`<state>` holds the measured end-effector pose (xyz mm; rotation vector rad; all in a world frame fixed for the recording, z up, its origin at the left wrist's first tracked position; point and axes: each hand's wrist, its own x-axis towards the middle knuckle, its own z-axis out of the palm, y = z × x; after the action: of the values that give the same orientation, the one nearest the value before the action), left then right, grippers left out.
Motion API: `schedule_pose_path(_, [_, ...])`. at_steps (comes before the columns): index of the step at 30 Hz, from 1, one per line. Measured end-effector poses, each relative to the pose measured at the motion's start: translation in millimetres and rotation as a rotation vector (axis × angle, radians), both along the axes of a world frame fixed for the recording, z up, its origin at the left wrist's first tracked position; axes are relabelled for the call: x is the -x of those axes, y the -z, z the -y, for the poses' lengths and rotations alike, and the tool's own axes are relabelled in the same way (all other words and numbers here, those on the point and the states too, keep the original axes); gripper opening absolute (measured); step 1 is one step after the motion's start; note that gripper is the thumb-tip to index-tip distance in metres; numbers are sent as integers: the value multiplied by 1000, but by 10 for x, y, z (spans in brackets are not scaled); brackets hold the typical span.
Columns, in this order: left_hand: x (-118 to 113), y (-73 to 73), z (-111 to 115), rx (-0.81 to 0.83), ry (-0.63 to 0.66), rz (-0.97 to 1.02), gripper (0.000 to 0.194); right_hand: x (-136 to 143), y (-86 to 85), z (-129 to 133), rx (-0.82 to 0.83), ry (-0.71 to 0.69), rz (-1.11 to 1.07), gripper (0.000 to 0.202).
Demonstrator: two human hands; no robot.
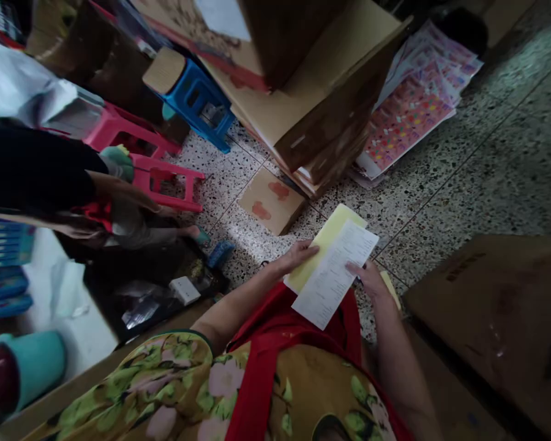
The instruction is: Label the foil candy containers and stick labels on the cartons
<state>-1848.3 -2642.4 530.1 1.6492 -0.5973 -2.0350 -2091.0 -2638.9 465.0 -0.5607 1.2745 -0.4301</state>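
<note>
A yellow sheet and a long white printed slip overlap in front of my body, above the red apron. The fingers of my left hand are closed on the yellow sheet's left edge, thumb on top. On the right side, my right hand grips the white slip, its thumb lying on the printed face. The slip covers part of the yellow sheet. Below my right hand, by the wrist, another pale yellow piece shows; what holds it is hidden.
Stacked cartons stand ahead, beside a small box on the speckled floor. Printed sheets lie at the upper right. A large carton is at right. A person is at left, near pink stools and a blue stool.
</note>
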Motion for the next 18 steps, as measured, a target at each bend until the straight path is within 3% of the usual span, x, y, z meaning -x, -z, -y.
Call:
schedule_pose_path(3, [-460, -258, -25, -22, 81, 13, 61, -608, -216, 47, -33, 89, -20, 57])
schedule_pose_path(8, [-1660, -473, -526, -46, 114, 195, 63, -2269, -343, -422, -59, 345, -166, 51])
schedule_pose_path(11, [-2240, -558, -645, -41, 162, 278, 68, -3052, -443, -540, -55, 436, -237, 44])
schedule_pose_path(14, [-2566, -574, -544, -49, 196, 260, 72, -3358, -580, -496, -34, 445, -276, 44])
schedule_pose_path(16, [-2764, -524, -317, -9, 163, 230, 64, -3321, -603, -395, -27, 433, -311, 46])
schedule_pose_path(18, [-3048, -474, 31, 88, 178, 368, 55, -3170, -548, -243, -37, 444, -365, 47])
